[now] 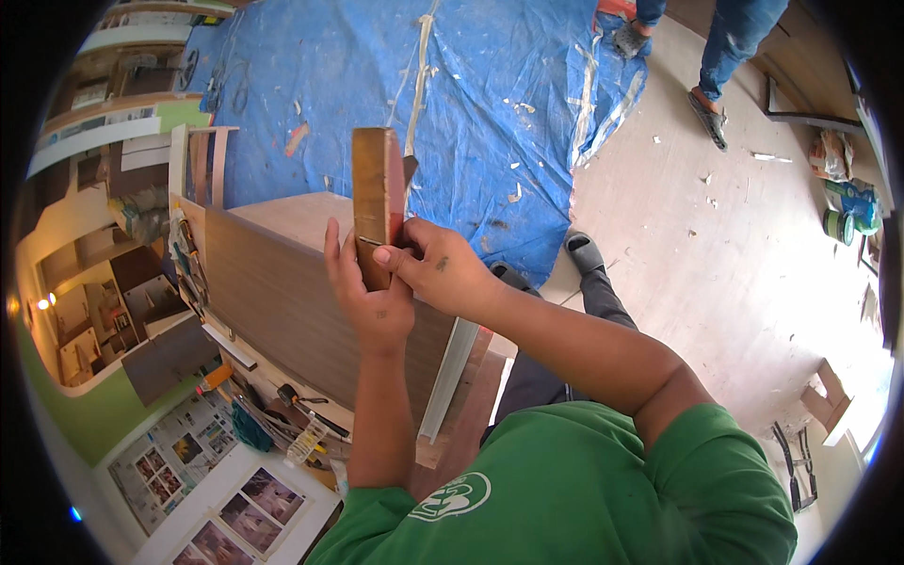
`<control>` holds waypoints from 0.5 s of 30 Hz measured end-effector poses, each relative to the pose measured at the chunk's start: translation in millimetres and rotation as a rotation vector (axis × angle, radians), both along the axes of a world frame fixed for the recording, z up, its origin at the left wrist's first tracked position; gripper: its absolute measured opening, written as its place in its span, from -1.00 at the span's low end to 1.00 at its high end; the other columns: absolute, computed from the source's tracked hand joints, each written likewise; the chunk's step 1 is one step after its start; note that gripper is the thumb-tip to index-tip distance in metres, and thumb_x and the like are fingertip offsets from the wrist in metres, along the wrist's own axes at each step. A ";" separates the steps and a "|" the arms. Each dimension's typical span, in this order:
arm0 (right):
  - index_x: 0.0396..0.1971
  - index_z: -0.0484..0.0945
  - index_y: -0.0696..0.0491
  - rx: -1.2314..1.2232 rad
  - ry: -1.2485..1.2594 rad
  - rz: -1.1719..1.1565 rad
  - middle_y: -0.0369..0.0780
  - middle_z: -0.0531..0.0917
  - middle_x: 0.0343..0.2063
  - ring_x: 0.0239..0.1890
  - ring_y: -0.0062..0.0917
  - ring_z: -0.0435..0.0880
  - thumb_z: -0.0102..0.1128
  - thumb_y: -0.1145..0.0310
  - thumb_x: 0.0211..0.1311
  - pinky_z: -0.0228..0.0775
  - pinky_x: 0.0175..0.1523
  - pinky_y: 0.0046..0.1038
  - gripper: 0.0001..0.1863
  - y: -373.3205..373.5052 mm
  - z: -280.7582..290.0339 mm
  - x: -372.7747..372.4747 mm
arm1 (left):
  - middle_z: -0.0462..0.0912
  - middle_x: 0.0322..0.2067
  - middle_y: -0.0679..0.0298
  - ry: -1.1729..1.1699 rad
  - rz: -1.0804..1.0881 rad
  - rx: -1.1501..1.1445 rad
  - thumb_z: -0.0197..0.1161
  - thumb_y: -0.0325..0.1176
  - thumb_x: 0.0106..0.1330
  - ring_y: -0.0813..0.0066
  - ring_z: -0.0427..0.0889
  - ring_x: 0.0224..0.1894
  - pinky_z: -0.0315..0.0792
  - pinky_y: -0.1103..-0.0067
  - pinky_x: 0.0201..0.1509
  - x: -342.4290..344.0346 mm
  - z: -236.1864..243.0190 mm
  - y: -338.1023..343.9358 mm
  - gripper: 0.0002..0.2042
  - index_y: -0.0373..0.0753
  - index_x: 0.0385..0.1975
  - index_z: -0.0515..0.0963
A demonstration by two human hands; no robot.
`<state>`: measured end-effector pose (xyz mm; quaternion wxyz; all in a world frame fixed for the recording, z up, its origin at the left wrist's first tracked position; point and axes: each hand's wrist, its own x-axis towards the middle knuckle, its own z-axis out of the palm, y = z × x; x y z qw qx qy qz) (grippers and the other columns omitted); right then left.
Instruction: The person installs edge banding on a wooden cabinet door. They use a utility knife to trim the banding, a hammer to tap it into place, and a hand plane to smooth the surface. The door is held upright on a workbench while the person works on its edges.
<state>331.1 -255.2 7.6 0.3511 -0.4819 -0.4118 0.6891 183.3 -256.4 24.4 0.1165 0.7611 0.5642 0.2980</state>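
Note:
Upright in front of me is a wooden hand plane (pixel 373 184), a narrow brown block with a reddish side and a dark piece sticking out behind. My left hand (pixel 375 306) grips its lower end, some fingers stretched up along the left side. From the right, my right hand (pixel 452 268) closes on the same block. Its thumb lies on the near face by a thin, dark line across the wood. Its other fingers are partly hidden behind the block. Below and beyond my hands lies a large brown wood-grain panel (pixel 282 268).
Blue sheeting (pixel 508 104) covers the far floor, with scraps on it. A person's legs (pixel 739 42) stand at far right. Tools, including a tape measure (pixel 288 395), lie along the left. A pale metal strip (pixel 448 381) edges the panel near me. Shelves (pixel 94 301) line the left.

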 end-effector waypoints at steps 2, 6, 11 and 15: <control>0.13 0.53 0.14 -0.050 -0.080 0.099 -0.16 0.73 -0.11 -0.15 -0.34 0.71 0.17 -0.12 0.46 0.54 -0.03 -0.25 -0.40 4.2 4.6 -4.2 | 0.43 0.29 0.01 -0.069 0.019 -0.048 0.44 -0.28 0.34 0.23 0.46 0.29 0.42 0.32 0.28 -14.4 0.9 -4.8 -0.50 -0.32 0.23 0.51; 0.26 0.42 0.10 -0.181 0.572 -0.227 -0.17 0.61 0.10 0.05 -0.44 0.62 0.08 -0.12 0.52 0.49 0.13 -0.32 -0.39 0.5 -23.8 -17.8 | 0.39 0.30 0.02 -0.717 0.208 -0.469 0.40 -0.31 0.38 0.38 0.62 0.02 0.55 0.45 0.02 -17.9 -9.6 -10.7 -0.51 -0.32 0.26 0.50; 0.25 0.39 0.10 -0.125 0.659 -0.316 -0.18 0.59 0.05 0.08 -0.45 0.60 0.07 -0.01 0.56 0.48 0.16 -0.33 -0.47 16.7 -10.6 -45.2 | 0.04 0.55 -0.04 -0.488 0.100 -0.378 0.32 -0.24 0.45 0.43 0.67 -0.06 0.58 0.53 -0.15 -36.2 -3.7 -12.7 -0.47 -0.31 0.36 0.45; 0.21 0.40 0.12 -0.037 0.576 -0.126 -0.19 0.61 -0.01 -0.02 -0.46 0.62 0.03 0.08 0.58 0.50 0.09 -0.37 -0.54 45.2 0.8 -65.0 | 0.12 0.52 -0.12 -0.248 0.174 -0.061 0.28 -0.14 0.47 0.04 0.40 0.39 0.40 0.27 0.30 -93.6 -12.6 -11.2 -0.48 -0.31 0.32 0.49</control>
